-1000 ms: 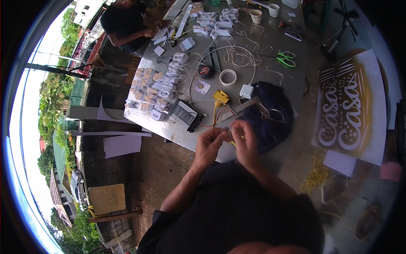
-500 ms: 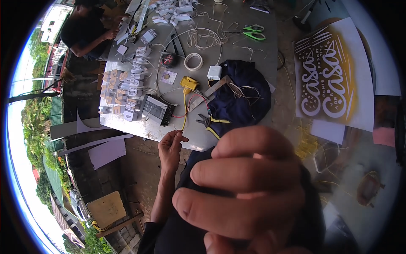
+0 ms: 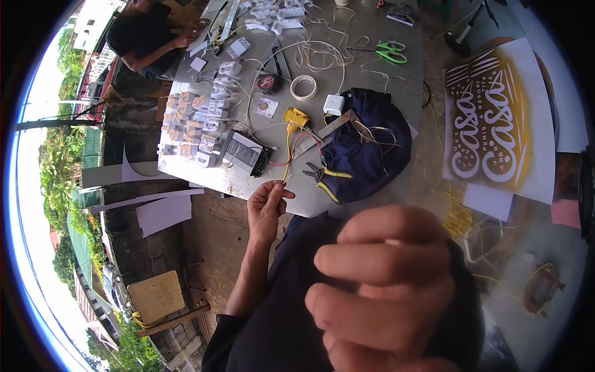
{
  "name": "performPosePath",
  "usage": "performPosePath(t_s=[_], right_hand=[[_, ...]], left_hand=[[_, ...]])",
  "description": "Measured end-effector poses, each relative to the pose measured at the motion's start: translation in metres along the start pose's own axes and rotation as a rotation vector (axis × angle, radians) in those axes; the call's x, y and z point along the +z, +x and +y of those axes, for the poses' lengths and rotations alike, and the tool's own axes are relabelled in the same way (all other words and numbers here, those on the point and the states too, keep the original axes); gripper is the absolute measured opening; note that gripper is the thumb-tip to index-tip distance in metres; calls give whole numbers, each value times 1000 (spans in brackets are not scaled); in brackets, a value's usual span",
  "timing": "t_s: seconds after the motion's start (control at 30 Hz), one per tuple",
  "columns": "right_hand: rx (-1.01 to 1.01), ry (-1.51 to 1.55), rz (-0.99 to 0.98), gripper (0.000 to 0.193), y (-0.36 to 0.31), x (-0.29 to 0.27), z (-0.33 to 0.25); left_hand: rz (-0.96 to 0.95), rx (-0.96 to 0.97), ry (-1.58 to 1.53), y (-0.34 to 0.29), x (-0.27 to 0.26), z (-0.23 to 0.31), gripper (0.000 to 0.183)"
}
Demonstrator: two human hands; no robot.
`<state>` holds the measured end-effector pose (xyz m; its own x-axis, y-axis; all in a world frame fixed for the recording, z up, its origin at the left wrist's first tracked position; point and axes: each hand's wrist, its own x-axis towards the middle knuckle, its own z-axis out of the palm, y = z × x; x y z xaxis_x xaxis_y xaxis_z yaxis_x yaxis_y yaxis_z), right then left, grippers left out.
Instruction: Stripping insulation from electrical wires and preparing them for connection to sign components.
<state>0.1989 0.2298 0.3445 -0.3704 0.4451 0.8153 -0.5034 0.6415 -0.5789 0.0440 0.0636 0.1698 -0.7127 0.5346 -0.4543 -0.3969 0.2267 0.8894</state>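
My left hand [image 3: 265,209] is closed at the table's near edge, pinching the end of a yellow wire [image 3: 287,162]. That wire runs up to a yellow plug-like block [image 3: 296,116], and a red wire [image 3: 313,137] curves close by. Large and near the camera, my right hand [image 3: 387,273] has its fingers curled in; whatever they may hold is hidden. Left of the yellow wire sits a black-and-grey power supply box [image 3: 246,153]. Wire strippers with yellow handles [image 3: 325,177] lie to the right, partly against a dark blue cloth [image 3: 378,158].
White block letters [image 3: 201,139] stand in rows at the table's left. A tape roll [image 3: 304,88], a tape measure [image 3: 268,83], a white adapter [image 3: 333,105] and green-handled scissors [image 3: 392,52] lie farther back. Another person [image 3: 142,37] works at the far left. A printed sign [image 3: 499,118] is at the right.
The whole view has shifted, so the table appears farther right and slightly lower. My right hand has moved right and down in view. My left hand keeps its pinch on the yellow wire.
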Motion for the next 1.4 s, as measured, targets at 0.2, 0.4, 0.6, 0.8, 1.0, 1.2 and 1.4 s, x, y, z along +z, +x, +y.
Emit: performPosePath(t_s=[0.2, 0.4, 0.6, 0.8, 1.0, 1.2, 1.4], right_hand=[[541, 91, -141, 24, -42, -3, 68], [955, 274, -231, 27, -109, 50, 101], [1105, 327, -93, 15, -122, 62, 127], [1272, 202, -267, 12, -111, 78, 149], [1346, 274, -289, 25, -100, 106, 168], [1562, 459, -329, 21, -120, 125, 139], [1633, 456, -240, 35, -119, 138, 120]], left_hand=[[-114, 59, -22, -13, 16, 41, 25], [-327, -6, -116, -11, 15, 46, 25], [-581, -254, -358, 16, -6, 50, 32], [-779, -382, -436, 56, -38, 49, 43], [-670, -324, -572, 81, -48, 30, 41], [-509, -120, -634, 85, -52, 21, 42], [-400, -7, -434, 78, -56, 33, 38]])
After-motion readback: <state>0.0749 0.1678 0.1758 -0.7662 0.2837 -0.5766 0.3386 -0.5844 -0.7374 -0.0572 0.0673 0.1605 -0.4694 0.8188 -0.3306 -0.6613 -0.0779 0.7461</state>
